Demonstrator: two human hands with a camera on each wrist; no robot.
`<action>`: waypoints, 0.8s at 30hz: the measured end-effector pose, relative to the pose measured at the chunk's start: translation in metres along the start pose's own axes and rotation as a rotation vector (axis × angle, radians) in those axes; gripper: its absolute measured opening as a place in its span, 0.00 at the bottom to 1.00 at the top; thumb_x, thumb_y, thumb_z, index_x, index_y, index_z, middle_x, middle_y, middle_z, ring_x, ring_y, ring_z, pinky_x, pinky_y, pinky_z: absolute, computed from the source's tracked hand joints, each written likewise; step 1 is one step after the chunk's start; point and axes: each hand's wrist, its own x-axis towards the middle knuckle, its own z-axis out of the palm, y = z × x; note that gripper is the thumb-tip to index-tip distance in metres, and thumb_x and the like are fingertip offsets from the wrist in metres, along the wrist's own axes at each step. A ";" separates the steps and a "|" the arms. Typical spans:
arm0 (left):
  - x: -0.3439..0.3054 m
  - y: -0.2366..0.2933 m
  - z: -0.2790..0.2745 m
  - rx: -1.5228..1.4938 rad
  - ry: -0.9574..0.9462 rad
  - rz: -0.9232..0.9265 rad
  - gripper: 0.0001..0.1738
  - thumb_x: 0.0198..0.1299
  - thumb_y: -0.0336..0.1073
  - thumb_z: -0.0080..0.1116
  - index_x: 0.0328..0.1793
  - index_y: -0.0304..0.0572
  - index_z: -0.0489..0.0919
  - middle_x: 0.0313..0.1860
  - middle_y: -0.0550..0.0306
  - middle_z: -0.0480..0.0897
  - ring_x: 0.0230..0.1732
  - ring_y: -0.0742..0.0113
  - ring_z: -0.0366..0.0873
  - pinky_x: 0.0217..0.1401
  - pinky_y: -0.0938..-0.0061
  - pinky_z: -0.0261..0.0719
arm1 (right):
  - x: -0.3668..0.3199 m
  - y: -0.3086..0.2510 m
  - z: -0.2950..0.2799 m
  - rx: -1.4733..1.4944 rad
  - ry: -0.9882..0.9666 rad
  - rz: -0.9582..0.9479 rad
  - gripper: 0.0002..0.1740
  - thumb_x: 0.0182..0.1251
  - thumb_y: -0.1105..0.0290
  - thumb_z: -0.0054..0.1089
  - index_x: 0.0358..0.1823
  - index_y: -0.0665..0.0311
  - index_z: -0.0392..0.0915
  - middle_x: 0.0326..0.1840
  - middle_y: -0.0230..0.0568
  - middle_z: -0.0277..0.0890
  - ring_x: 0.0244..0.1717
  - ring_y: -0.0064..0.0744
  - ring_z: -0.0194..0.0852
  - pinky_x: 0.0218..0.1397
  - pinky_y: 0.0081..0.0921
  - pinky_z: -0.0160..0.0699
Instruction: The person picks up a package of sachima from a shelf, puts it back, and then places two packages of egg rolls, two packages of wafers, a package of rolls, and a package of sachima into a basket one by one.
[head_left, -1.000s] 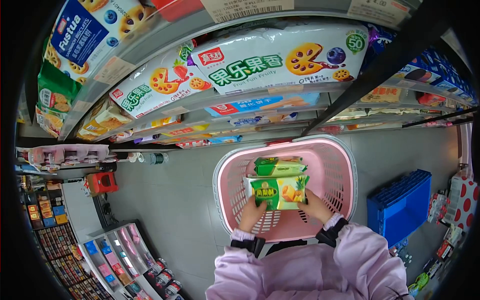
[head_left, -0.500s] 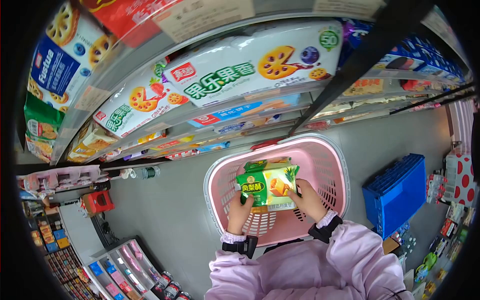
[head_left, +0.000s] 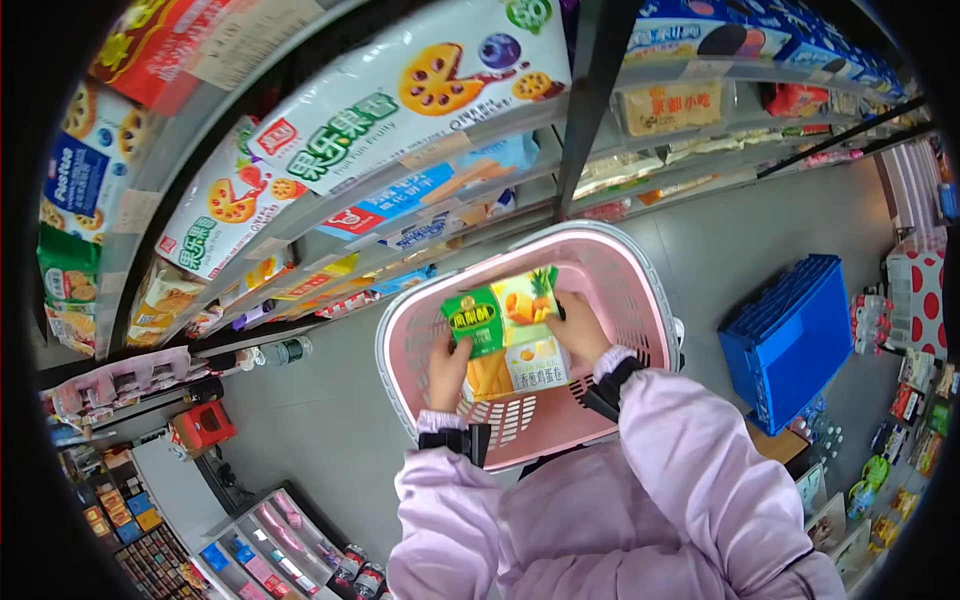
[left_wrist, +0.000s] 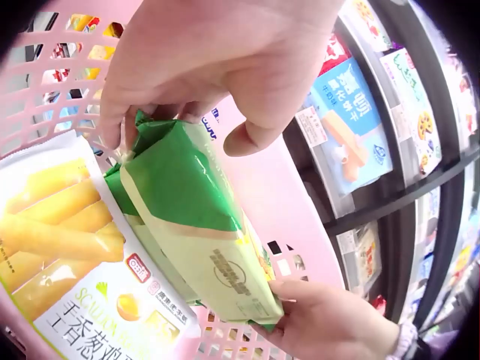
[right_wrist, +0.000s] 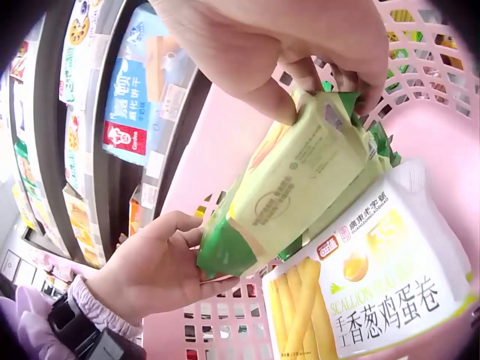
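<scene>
A green and pale yellow packet of pineapple cakes (head_left: 485, 318) is held over the basket between both hands. My left hand (head_left: 447, 372) grips its left end, thumb on the front, and my right hand (head_left: 582, 328) grips the right end likewise. Below it, a white packet of egg rolls (head_left: 535, 370) with yellow rolls pictured lies in the pink basket (head_left: 628, 252); the held packet overlaps it in the head view. Another green packet (right_wrist: 382, 142) shows just behind the held one in the right wrist view.
Shelves of biscuit packets (head_left: 345, 120) curve across the front, close to the basket's far rim. A blue crate (head_left: 785, 340) stands on the floor to the right. Back left is a red box (head_left: 205, 427), with a display rack (head_left: 265, 550) nearer.
The view has turned, and the basket sits higher in it. The pineapple cake packet tilts more, its right end raised, and more of the egg roll packet shows beneath. Both hands keep their hold.
</scene>
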 end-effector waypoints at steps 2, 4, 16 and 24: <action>0.009 0.015 0.007 0.105 0.044 -0.053 0.16 0.56 0.35 0.52 0.47 0.30 0.74 0.39 0.54 0.77 0.40 0.72 0.72 0.43 0.79 0.69 | 0.008 0.006 0.005 0.009 0.041 0.022 0.20 0.50 0.72 0.53 0.47 0.71 0.70 0.46 0.60 0.67 0.48 0.56 0.66 0.54 0.37 0.67; 0.013 0.009 0.007 0.185 0.064 -0.077 0.17 0.56 0.36 0.52 0.46 0.30 0.75 0.39 0.55 0.77 0.39 0.72 0.72 0.42 0.79 0.69 | 0.014 0.011 0.011 0.004 0.058 0.036 0.21 0.50 0.72 0.54 0.47 0.71 0.70 0.46 0.59 0.67 0.48 0.55 0.66 0.53 0.37 0.67; 0.059 -0.040 -0.002 0.092 0.043 -0.074 0.24 0.58 0.45 0.56 0.49 0.30 0.72 0.38 0.54 0.78 0.36 0.73 0.75 0.37 0.80 0.72 | 0.038 0.043 0.005 0.371 -0.176 0.373 0.39 0.52 0.58 0.64 0.58 0.77 0.58 0.56 0.54 0.66 0.57 0.39 0.66 0.57 0.26 0.65; 0.068 -0.027 0.003 0.015 0.043 -0.106 0.25 0.55 0.46 0.59 0.47 0.30 0.73 0.38 0.54 0.79 0.38 0.71 0.75 0.41 0.78 0.72 | 0.041 0.035 -0.002 0.705 -0.348 0.357 0.35 0.54 0.59 0.63 0.58 0.73 0.61 0.53 0.45 0.70 0.51 0.29 0.70 0.53 0.22 0.68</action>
